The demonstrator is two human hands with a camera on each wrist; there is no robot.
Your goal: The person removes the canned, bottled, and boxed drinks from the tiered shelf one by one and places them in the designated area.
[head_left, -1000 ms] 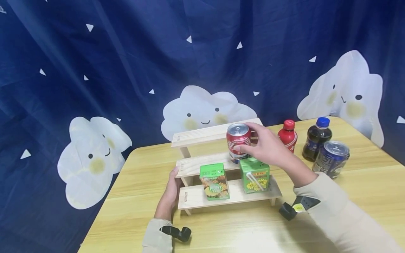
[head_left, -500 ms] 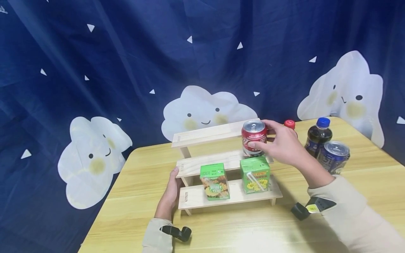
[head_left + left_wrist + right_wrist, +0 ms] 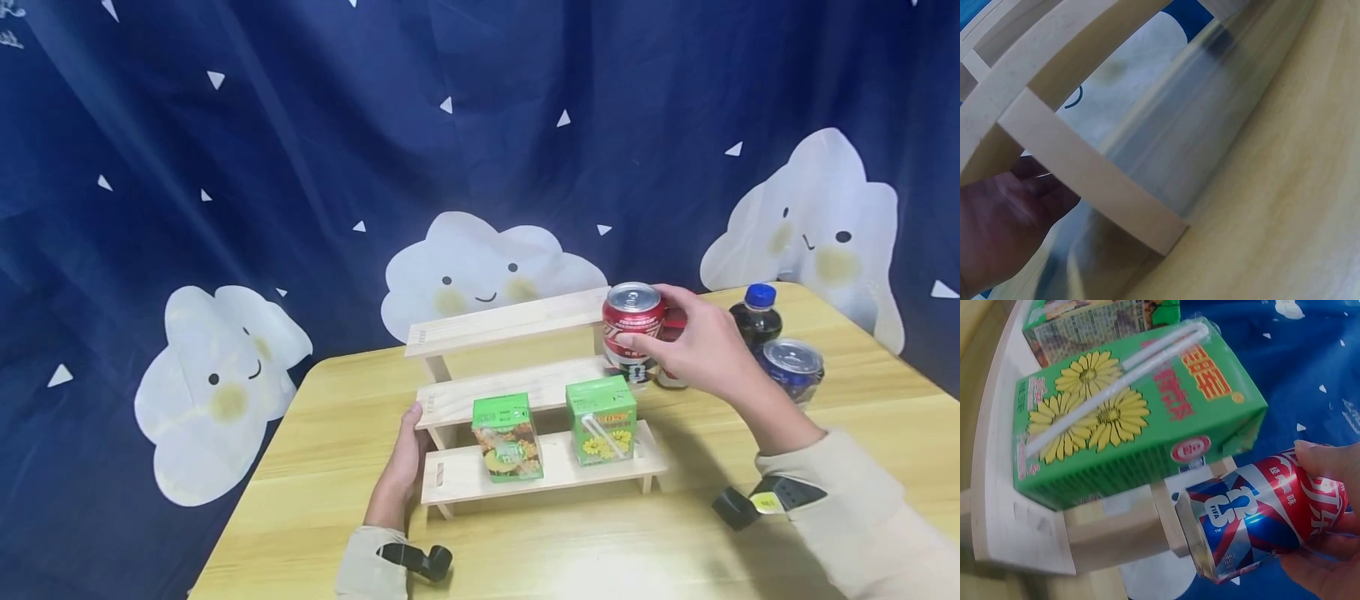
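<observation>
My right hand [image 3: 705,350] grips a red soda can [image 3: 633,323] around its side, thumb in front, at the right end of a three-tier wooden rack [image 3: 510,321]. In the right wrist view the can's silver base [image 3: 1200,540] shows close to the end of a wooden tier. My left hand [image 3: 405,450] holds the rack's left end, its thumb at the middle tier's edge. The left wrist view has the fingers [image 3: 1054,190] partly hidden behind a wooden leg [image 3: 1094,172]. Two green drink cartons, one with peanuts [image 3: 510,446] and one with yellow flowers [image 3: 600,425], stand on the bottom tier.
A red bottle [image 3: 673,319] stands mostly hidden behind my right hand. Farther right are a dark soda bottle [image 3: 757,321] with a blue cap and a blue can [image 3: 792,367]. A blue cloud-print curtain [image 3: 480,125] hangs behind the wooden table [image 3: 300,492].
My right hand has carried the red can rightward along the middle tier to the rack's right end. My left hand keeps its hold on the rack. The camera view has tilted slightly.
</observation>
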